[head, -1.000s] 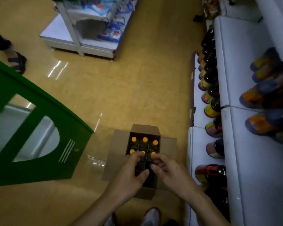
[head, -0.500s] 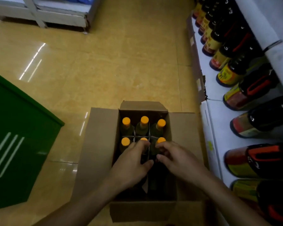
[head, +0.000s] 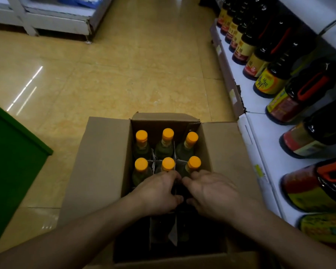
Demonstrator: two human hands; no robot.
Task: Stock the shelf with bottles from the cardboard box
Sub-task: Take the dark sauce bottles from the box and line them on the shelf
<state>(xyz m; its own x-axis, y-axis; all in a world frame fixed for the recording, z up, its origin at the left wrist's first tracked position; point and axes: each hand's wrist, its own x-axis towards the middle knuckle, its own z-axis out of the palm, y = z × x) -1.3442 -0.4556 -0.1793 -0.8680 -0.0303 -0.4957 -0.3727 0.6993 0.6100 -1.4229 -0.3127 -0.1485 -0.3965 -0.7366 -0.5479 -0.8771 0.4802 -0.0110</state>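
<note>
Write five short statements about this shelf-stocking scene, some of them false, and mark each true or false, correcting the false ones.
1. Six orange-capped bottles show in the cardboard box. True.
2. Dark bottles stand on the shelf at the right. True.
3. The cardboard box stands on the shelf. False: it stands on the floor beside the shelf.
4. The box's flaps are shut. False: they are folded open.
5. The left hand and the right hand both reach into the box. True.
</note>
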